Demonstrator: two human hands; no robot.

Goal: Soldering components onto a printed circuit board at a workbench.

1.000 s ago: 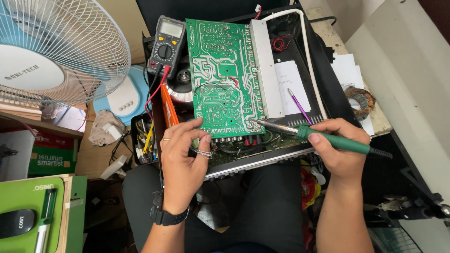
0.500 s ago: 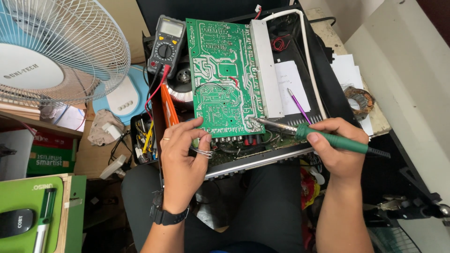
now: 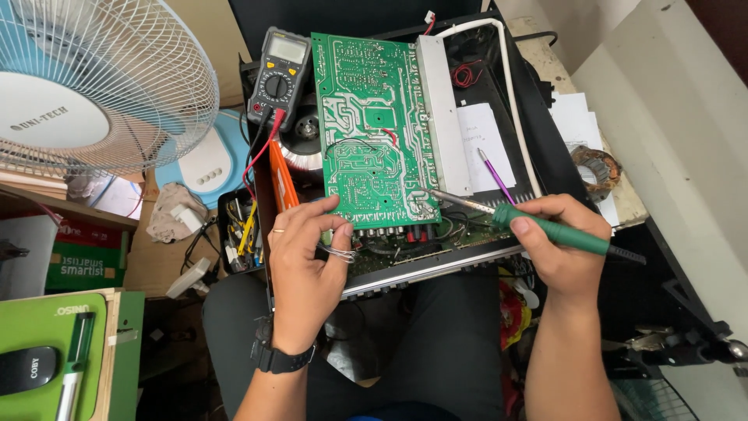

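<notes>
A cluttered repair corner surrounds me, with a fan [image 3: 93, 86] far off my left hand and a multimeter [image 3: 278, 74] above it. My left hand [image 3: 304, 261] pinches a small coil of solder wire [image 3: 336, 252] at the near edge of the green circuit board [image 3: 374, 125]. My right hand [image 3: 565, 249] grips the green soldering iron [image 3: 545, 228], tip on the board's lower corner. The board looks stiff, light and fragile, best held by its edges.

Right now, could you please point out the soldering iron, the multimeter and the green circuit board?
soldering iron [image 3: 557, 231], head view, on its green handle.
multimeter [image 3: 279, 78], head view, on its dial.
green circuit board [image 3: 366, 117], head view, on its middle.
</notes>
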